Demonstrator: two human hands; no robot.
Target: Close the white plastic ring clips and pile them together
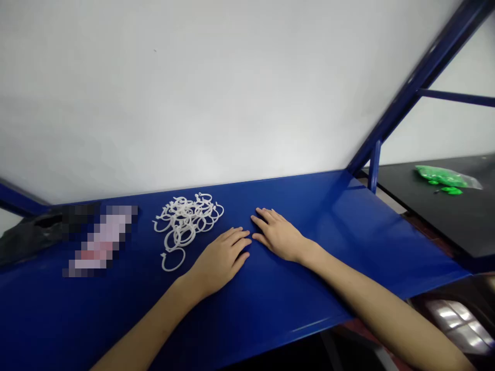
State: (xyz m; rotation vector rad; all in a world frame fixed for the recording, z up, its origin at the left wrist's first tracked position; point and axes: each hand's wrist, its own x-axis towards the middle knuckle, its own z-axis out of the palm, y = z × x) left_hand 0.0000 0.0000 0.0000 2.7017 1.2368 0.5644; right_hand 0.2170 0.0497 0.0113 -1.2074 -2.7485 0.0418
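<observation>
One blue shelf (301,293) on blue posts. Two hands, left (220,262) and right (279,234), palms down on shelf, open, fingers spread, holding nothing; right hand farther from the pile. One pile of white rings (187,216), overlapping, exact count unclear, just beyond left hand. One pixelated item (101,239), left of pile. One green-filled bag (443,176), well right of pile, on black table (429,206).

Workshop or stockroom, I can't tell which | blue metal-framed bench (309,206) | plain white wall (247,93) behind bench | black table (410,201) right of bench
</observation>
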